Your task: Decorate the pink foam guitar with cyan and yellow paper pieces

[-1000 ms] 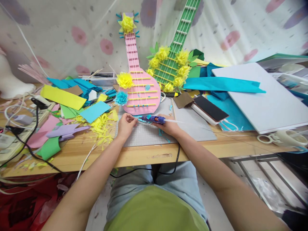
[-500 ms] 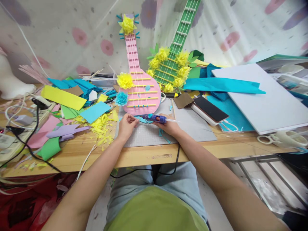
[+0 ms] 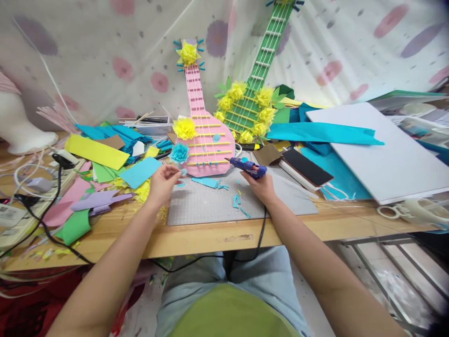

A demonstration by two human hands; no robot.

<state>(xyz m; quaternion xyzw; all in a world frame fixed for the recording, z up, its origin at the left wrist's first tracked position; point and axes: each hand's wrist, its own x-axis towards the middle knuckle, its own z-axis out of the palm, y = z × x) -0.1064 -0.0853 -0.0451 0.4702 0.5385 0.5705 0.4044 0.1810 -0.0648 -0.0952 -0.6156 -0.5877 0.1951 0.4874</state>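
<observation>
My right hand (image 3: 261, 186) is wrapped round a blue glue gun (image 3: 249, 167), its nozzle aimed left at the lower edge of a pink paper guitar (image 3: 206, 140). My left hand (image 3: 162, 180) is pinched on a small teal paper piece (image 3: 182, 172) just left of the guitar's base. Teal paper scraps (image 3: 209, 182) lie on the grey cutting mat (image 3: 206, 206) between my hands. A yellow paper flower (image 3: 184, 128) and a teal paper flower (image 3: 179, 152) sit on the pink guitar's left side.
A green paper guitar (image 3: 252, 100) with yellow flowers leans behind. Coloured paper sheets (image 3: 96, 152) and cables (image 3: 38, 206) crowd the left. A phone (image 3: 307, 167), white board (image 3: 382, 145) and teal paper (image 3: 322, 132) lie right. The gun's cord (image 3: 257, 236) drops over the table edge.
My right hand lifted the glue gun up and right, off the mat. My left hand moved left with the small teal piece. The view tilted down a little.
</observation>
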